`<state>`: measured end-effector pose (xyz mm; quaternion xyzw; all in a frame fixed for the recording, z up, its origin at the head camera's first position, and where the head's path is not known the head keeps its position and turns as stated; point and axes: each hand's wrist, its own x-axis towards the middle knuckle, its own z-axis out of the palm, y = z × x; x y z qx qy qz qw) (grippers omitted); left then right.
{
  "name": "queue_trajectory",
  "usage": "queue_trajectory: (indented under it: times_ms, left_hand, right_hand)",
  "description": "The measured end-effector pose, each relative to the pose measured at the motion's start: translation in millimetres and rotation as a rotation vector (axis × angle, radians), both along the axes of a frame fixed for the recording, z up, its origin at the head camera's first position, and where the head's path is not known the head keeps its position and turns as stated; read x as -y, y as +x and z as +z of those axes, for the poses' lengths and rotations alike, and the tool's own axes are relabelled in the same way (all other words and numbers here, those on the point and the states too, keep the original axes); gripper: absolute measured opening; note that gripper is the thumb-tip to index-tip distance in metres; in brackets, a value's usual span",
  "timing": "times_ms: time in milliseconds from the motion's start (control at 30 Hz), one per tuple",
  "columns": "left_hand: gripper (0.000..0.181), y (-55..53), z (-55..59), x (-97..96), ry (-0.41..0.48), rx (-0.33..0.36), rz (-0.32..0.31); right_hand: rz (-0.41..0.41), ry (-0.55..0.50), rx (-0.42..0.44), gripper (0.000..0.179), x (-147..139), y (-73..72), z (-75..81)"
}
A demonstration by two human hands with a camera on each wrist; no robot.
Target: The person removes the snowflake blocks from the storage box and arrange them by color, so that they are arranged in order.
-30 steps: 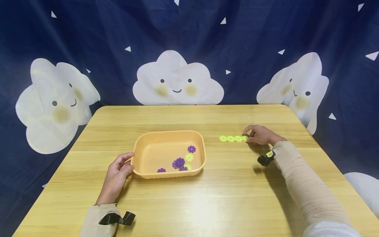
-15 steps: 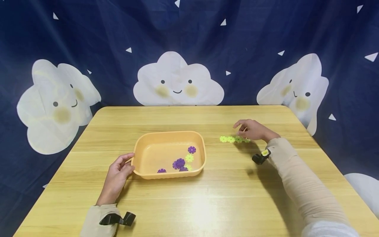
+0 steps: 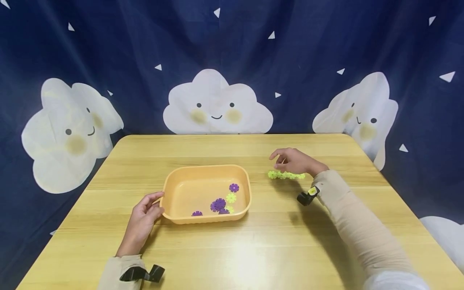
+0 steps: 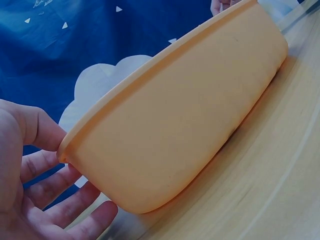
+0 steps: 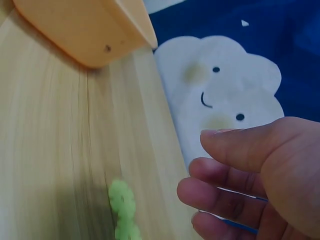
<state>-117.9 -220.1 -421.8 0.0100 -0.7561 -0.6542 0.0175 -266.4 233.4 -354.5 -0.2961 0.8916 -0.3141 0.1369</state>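
In the head view an orange plastic basin (image 3: 206, 219) stands on the table, with several purple snowflake discs (image 3: 218, 204) and a few yellow-green ones (image 3: 230, 197) inside. My left hand (image 3: 140, 219) holds the basin's left end, thumb at the rim and fingers spread along the outer wall, as the left wrist view shows. To the basin's right lies a straight row of yellow-green snowflake discs (image 3: 291, 176), overlapping one another. Above this row hovers my right hand (image 3: 295, 161), fingers loosely bent. Nothing shows between its thumb and fingers in the right wrist view.
The wooden table (image 3: 235, 257) ends at a straight back edge. Behind it hangs a dark blue curtain (image 3: 239, 44) with white smiling clouds. Black camera mounts sit on both wrists, the right one (image 3: 308, 196) low over the tabletop.
My right hand has let go of the row's right end, lifted and moved left over it. The left hand stays on the basin. The head view has tilted up slightly.
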Motion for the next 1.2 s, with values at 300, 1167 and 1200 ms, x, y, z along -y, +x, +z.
queue_trajectory:
  times_ms: [300,1167,1200]
  left_hand:
    - [0.042,0.0,-3.9,1.1,0.006,-0.023,0.006]
    - [0.042,-1.5,-1.5,1.2,-0.031,0.005,0.001]
    - [0.042,-1.5,-1.7,1.0,-0.028,0.006,0.002]
  right_hand:
    - [0.048,-0.035,0.037,0.028,36.5,1.6,6.1]
    - [0.181,0.028,0.249,0.03,110.6,5.8,18.5]
    - [0.193,0.043,0.254,0.03,112.6,6.0,18.6]
